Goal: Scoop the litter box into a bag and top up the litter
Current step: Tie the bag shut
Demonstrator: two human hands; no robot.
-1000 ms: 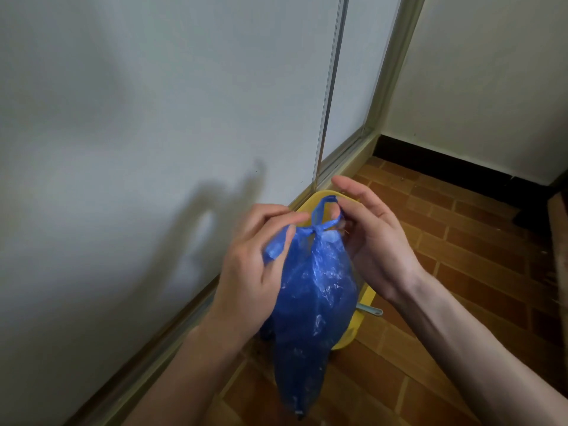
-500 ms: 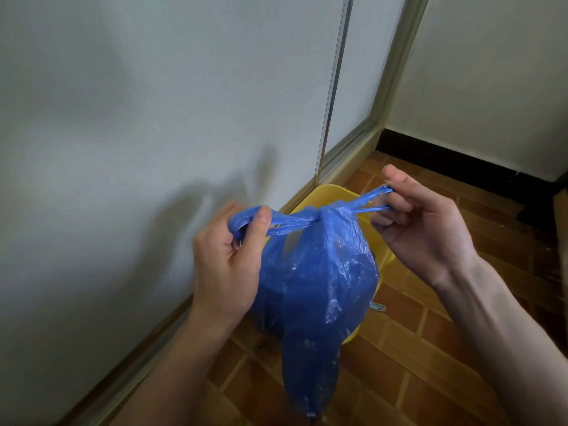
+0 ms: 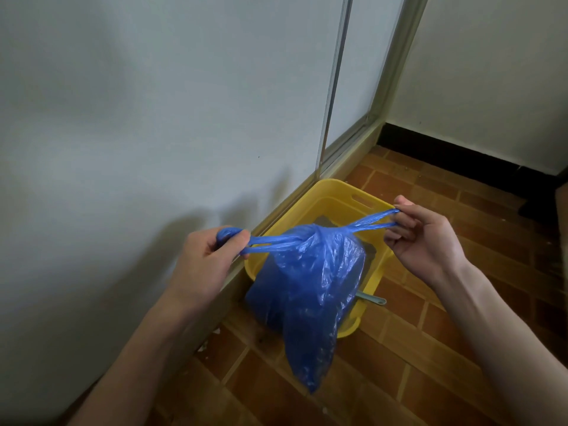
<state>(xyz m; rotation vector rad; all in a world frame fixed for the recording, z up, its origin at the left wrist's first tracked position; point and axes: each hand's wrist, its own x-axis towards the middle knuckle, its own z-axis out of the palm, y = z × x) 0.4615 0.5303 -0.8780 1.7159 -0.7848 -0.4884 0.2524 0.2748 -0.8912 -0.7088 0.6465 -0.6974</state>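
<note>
Head cam: blue bag [image 3: 310, 281] knotted, contents prob. litter.

The bag [image 3: 310, 281] is seen as thin, crinkled, glossy blue plastic. The litter box [image 3: 335, 192] is smooth yellow plastic; the floor [image 3: 430, 364] is laid in matt brown tile.

Floor [image 3: 430, 364]: brown brick-pattern tile. Bore one yellow litter box [image 3: 338, 195] against the wall base; small pale scraps [image 3: 203, 347] lay beside it.
</note>
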